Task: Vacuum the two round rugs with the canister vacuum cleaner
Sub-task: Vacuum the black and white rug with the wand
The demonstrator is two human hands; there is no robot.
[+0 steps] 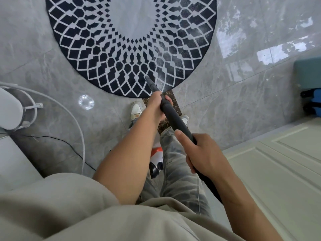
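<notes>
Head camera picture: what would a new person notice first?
Probably the big round rug with its black-and-white diamond pattern, filling the top of the view on the grey floor. Next, the dark vacuum tube running up the middle, its tip at the rug's near edge, gripped by the left hand ahead and the right hand nearer the body.
</notes>
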